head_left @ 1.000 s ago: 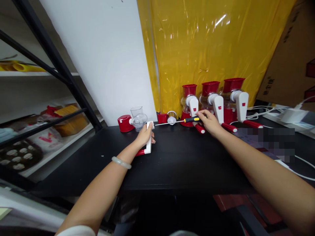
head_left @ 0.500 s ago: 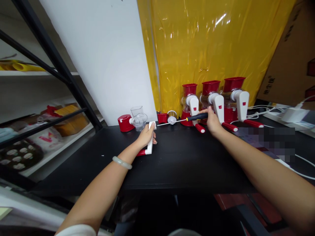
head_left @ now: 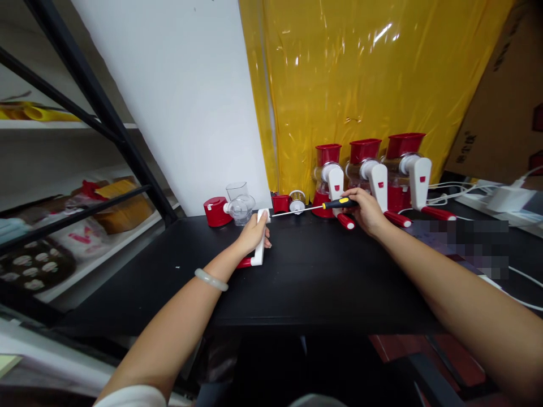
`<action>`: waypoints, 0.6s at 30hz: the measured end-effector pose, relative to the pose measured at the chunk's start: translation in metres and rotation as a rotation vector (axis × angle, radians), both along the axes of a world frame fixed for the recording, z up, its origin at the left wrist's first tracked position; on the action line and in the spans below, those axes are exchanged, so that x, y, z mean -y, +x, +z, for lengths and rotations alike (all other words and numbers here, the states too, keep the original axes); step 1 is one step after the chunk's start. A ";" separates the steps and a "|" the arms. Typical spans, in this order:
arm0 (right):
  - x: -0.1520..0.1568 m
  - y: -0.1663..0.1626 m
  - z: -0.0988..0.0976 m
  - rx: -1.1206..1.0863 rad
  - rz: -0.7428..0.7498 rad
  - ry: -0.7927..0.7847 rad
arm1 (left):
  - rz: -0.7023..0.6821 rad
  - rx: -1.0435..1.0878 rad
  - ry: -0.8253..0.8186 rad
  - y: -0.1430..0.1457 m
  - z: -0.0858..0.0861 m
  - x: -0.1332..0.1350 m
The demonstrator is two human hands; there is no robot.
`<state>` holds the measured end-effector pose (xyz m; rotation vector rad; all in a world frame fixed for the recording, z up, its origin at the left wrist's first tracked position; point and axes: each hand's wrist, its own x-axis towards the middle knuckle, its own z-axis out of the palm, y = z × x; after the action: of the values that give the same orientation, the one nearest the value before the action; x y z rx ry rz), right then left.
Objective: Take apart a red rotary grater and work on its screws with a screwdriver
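My left hand (head_left: pixel 254 233) is closed round a white crank handle (head_left: pixel 258 257) with a red grip, held upright just above the black table. In my right hand (head_left: pixel 365 210) is a screwdriver (head_left: pixel 339 203) with a black and yellow handle, pinched by the fingers. Its long thin shaft points left, and the tip meets the white end of the crank handle; whether it sits in a screw is too small to tell. Behind my left hand stand a red base (head_left: pixel 217 211) and a clear plastic housing (head_left: pixel 241 204). A metal drum (head_left: pixel 297 202) lies beside a red part (head_left: pixel 280 202).
Three assembled red and white rotary graters (head_left: pixel 328 175) line the back right, their cranks facing me. White cables and a power strip (head_left: pixel 504 198) lie at the right. A black metal shelf frame (head_left: pixel 127 152) borders the black table (head_left: pixel 314 282) on the left.
My right hand's fingers have shifted on the screwdriver handle, showing more of its yellow and black end. The left hand and crank handle stay in place.
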<state>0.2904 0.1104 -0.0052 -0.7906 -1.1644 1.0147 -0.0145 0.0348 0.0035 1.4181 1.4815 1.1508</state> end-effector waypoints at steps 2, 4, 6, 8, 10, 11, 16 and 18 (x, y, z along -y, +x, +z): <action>0.003 0.002 0.000 0.072 -0.041 0.025 | 0.002 0.010 0.006 0.000 0.001 0.000; 0.005 0.004 0.000 0.193 -0.119 0.044 | 0.000 0.020 0.011 0.000 0.001 0.000; 0.007 0.005 0.000 0.308 -0.178 0.062 | 0.001 0.027 0.016 0.000 0.001 0.000; 0.006 0.004 -0.001 0.336 -0.171 0.087 | 0.000 0.037 0.020 -0.001 0.001 -0.001; 0.005 0.002 -0.002 0.258 -0.138 0.092 | -0.001 0.051 0.021 -0.001 0.001 -0.001; 0.004 0.001 -0.002 0.198 -0.117 0.085 | -0.001 0.058 0.017 -0.001 0.001 -0.001; 0.007 -0.002 0.002 0.059 -0.033 0.082 | -0.010 0.063 0.016 0.000 0.002 0.001; 0.010 0.000 0.004 0.139 -0.077 0.100 | -0.015 0.068 0.028 0.000 0.002 0.001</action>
<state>0.2902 0.1000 -0.0011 -0.8303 -1.2836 0.8417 -0.0144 0.0333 0.0053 1.3927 1.4108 1.2031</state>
